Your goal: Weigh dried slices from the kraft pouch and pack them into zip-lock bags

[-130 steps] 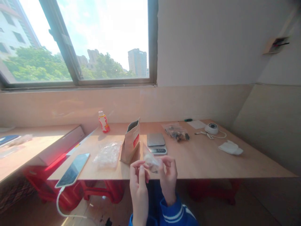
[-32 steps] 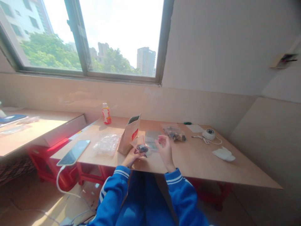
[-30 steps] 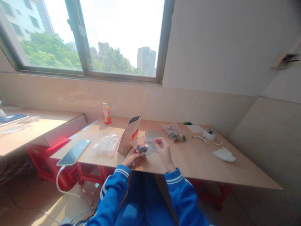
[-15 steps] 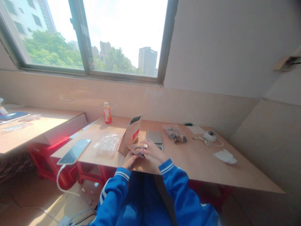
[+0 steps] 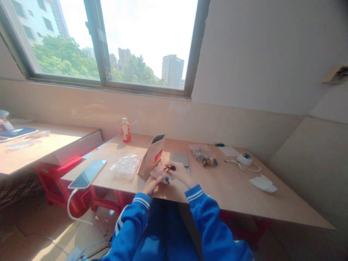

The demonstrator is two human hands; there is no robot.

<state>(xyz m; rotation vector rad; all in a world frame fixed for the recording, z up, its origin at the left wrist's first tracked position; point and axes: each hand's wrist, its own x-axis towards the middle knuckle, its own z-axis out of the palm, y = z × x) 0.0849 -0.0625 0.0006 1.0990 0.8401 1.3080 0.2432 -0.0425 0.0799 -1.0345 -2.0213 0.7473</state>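
My left hand [image 5: 152,186] rests at the near edge of the wooden table [image 5: 239,188] and holds a small clear plastic bag [image 5: 160,174] with dark bits inside. My right hand [image 5: 179,172] is just right of the bag, its fingers pinched on a small dark piece [image 5: 172,168] at the bag's mouth. A brown paper pouch [image 5: 153,155] with a red label stands open right behind the bag. A small silver scale [image 5: 179,159] lies behind my right hand.
A heap of clear bags [image 5: 125,165] and a phone [image 5: 87,173] on a white cable lie to the left. A small drink bottle [image 5: 125,130] stands at the back. A filled clear bag [image 5: 204,158], a white round device [image 5: 245,158] and white cloth [image 5: 263,183] lie to the right.
Both hands came down from in front of me to the table by the pouch. The bag now has dark bits in it. My right hand moved in to the bag's mouth.
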